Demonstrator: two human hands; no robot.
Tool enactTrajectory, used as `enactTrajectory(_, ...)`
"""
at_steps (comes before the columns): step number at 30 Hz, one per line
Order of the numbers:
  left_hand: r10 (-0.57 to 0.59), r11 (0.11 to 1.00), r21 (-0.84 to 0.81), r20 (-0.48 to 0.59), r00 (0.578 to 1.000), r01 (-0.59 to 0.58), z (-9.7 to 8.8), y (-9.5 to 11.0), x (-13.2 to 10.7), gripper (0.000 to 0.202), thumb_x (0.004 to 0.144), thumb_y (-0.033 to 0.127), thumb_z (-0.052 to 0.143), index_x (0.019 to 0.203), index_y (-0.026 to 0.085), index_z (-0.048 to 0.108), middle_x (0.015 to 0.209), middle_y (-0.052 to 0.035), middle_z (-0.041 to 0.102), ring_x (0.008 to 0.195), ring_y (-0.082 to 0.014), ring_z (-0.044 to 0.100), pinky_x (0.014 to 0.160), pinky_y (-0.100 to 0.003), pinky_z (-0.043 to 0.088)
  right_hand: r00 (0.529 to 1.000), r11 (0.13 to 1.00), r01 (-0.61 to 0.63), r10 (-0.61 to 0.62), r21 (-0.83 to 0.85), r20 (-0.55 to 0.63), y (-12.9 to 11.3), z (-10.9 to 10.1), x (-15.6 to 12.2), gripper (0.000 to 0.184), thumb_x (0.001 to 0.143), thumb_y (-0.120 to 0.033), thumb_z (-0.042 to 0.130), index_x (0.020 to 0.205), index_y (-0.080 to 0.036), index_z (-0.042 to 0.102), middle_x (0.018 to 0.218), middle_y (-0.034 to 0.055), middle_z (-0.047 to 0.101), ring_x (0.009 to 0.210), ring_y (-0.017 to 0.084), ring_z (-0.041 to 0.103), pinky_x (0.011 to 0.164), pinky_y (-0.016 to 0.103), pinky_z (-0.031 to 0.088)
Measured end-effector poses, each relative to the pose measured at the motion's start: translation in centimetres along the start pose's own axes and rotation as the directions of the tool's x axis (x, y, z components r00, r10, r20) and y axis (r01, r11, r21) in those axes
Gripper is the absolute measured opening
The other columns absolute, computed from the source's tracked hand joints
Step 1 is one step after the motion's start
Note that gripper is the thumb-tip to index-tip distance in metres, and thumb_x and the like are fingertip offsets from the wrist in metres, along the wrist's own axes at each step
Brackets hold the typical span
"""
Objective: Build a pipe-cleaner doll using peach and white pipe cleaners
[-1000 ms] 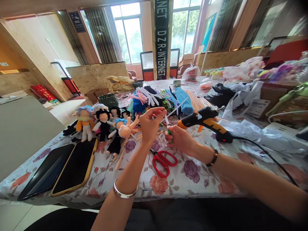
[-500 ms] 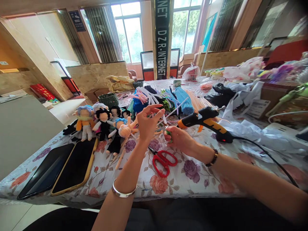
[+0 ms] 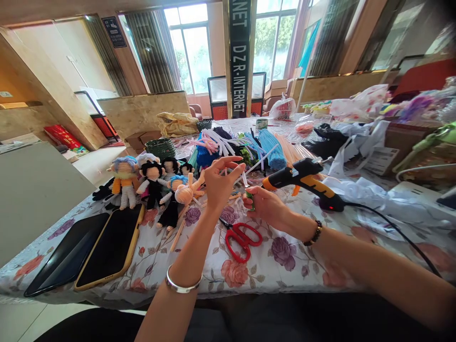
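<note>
My left hand [image 3: 219,183] is raised above the flowered tablecloth [image 3: 278,266], thumb and fingers pinched on a thin white pipe cleaner [image 3: 244,178]. My right hand [image 3: 265,205] sits just to its right, closed around a small green piece [image 3: 250,197]; the white strand runs between the two hands. Red-handled scissors [image 3: 240,240] lie on the cloth directly below both hands. A black and orange glue gun [image 3: 302,179] rests on its stand just beyond my right hand.
Several small yarn dolls [image 3: 151,183] stand at the left. Two phones [image 3: 89,249] lie near the front left edge. A heap of coloured pipe cleaners [image 3: 238,145] fills the middle back. Plastic bags [image 3: 356,137] and paper crowd the right side; the gun's black cable [image 3: 399,232] trails right.
My left hand's fingers have shifted slightly, spreading then pinching again near the white strand. My right hand has edged a little toward it. Everything on the table stays put.
</note>
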State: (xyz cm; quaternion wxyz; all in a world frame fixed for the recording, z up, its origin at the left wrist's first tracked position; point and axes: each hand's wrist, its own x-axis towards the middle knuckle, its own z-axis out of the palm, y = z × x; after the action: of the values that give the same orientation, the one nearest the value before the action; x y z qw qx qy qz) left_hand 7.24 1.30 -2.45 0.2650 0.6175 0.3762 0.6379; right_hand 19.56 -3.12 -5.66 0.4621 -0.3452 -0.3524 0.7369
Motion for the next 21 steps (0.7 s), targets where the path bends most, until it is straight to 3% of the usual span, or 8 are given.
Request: enactTrajectory(21, -0.029, 1.0, -0.01, -0.022, 0.999, 0.029, 0.01, -0.08, 0.07, 0.014, 0.066, 0.027, 0.073, 0.079, 0.023, 0.073, 0.066, 0.0006, 0.067, 0.072, -0.0144, 0.06, 0.067, -0.026, 0.043, 0.999, 0.999, -0.036, 0.037, 0.017, 0.0, -0.07, -0.2, 0.01, 0.024, 0.067, -0.035, 0.062, 0.068, -0.021, 0.043, 0.059, -0.0052, 0.042, 0.053, 0.009, 0.034, 0.049, 0.023, 0.028)
